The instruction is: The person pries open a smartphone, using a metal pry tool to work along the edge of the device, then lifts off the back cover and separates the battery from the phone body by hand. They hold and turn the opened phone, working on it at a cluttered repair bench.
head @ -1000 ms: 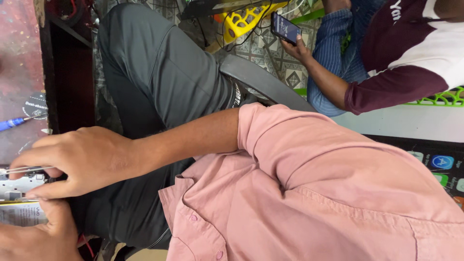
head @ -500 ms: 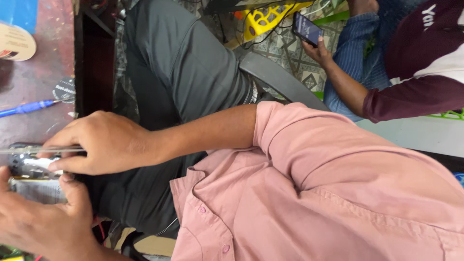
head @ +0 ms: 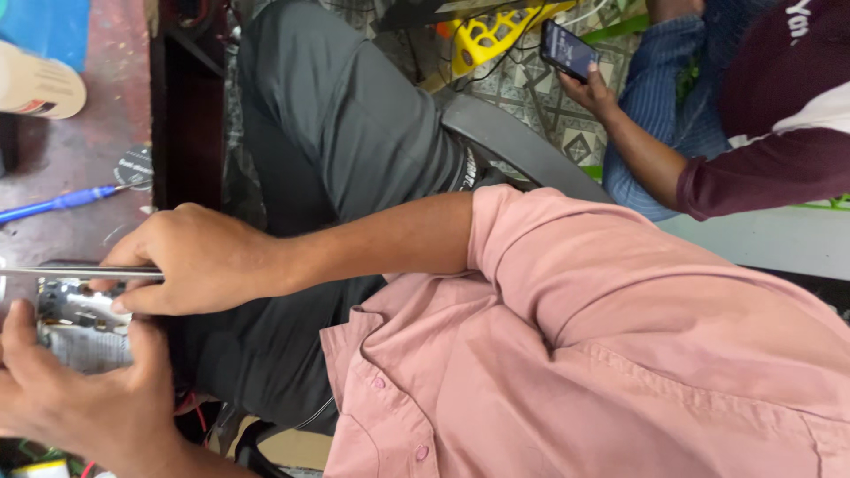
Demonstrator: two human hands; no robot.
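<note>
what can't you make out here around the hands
- Head view: small device, mostly covered by the left hand and right hand; its kind is unclear.
- Thin metal tool: tip cut off by the left edge.
- Another person's phone: screen too small.

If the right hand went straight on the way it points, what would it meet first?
Probably the opened device that the left hand holds: the right hand has its fingertips at its edge, its thin metal tool running over it. Depth is unclear.
</note>
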